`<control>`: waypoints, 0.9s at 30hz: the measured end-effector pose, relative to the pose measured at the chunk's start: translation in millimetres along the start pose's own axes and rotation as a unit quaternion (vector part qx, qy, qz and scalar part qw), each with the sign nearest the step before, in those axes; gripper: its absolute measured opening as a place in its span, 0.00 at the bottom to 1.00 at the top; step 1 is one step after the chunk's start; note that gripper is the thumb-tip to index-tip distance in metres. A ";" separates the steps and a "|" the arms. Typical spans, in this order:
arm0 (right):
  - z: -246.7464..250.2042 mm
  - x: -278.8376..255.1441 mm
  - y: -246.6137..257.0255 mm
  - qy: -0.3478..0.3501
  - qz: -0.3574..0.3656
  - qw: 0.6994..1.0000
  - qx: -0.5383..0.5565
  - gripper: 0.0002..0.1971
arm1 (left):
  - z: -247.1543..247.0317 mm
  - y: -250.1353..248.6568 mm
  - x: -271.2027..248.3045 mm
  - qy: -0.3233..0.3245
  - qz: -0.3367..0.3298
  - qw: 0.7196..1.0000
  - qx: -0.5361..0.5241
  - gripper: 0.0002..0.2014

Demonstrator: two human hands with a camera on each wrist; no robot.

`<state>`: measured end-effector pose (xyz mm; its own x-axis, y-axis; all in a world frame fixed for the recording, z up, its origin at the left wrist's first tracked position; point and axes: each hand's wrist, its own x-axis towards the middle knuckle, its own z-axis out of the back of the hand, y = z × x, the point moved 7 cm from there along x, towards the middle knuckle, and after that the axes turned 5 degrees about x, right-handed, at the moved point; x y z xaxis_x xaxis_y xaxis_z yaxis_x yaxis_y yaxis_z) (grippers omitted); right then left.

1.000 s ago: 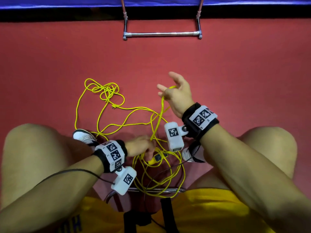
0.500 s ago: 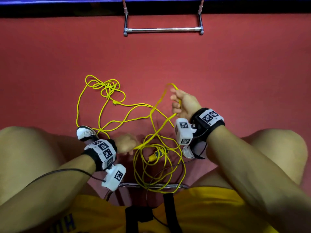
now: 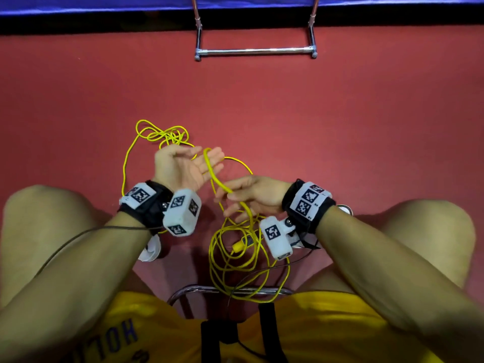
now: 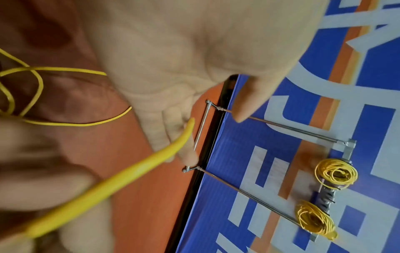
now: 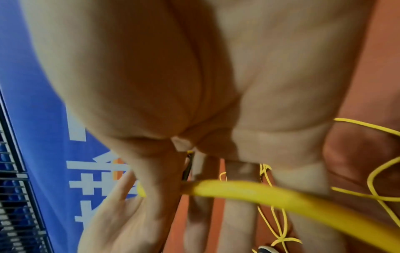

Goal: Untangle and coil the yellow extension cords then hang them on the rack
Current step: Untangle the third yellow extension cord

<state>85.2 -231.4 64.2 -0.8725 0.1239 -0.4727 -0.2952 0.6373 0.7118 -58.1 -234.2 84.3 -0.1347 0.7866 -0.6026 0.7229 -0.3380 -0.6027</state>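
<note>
Left hand (image 3: 183, 167) is up at centre frame in the head view, palm turned upward, fingers spread and nearly straight, reaching toward the upper right. A loop of the yellow cord (image 3: 213, 174) drapes across those fingers (image 3: 214, 159), which lie flat under it rather than curling round it. Right hand (image 3: 251, 196) sits just lower right of it, palm facing left, thumb and forefinger pinching the same strand where it drops from the loop; the other fingers hang loosely bent. Below the hands, the cord falls into a loose coil (image 3: 235, 268) at lower centre, between the knees, with a yellow plug (image 3: 237, 248) inside it. A tangled bunch (image 3: 162, 134) lies on the red floor (image 3: 340, 121) at upper left of the hands. The rack's chrome bar (image 3: 255, 51) sits at top centre; the left wrist view shows two coiled cords (image 4: 336, 172) hanging on the rack.
</note>
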 end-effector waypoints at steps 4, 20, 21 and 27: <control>-5.0 1.2 -10.6 0.015 -0.076 0.979 -0.189 0.08 | -4.1 12.4 6.5 -0.046 0.021 0.994 0.101 0.12; 62.4 6.6 19.0 -0.289 0.024 0.935 0.203 0.12 | -23.6 118.5 -40.7 0.207 0.203 0.872 0.394 0.09; 60.2 5.2 25.4 -0.273 0.048 0.939 0.205 0.13 | -16.8 113.6 -35.6 0.164 0.219 0.890 0.365 0.14; 12.9 1.0 29.8 -0.034 0.081 0.991 0.104 0.19 | 18.4 39.4 8.5 -0.070 0.057 0.995 0.040 0.17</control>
<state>80.5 -202.5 78.2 -0.8720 0.2839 -0.3989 -0.0601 0.7465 0.6626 -43.2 -250.3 45.8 -0.1531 0.6630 -0.7328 0.6832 -0.4648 -0.5633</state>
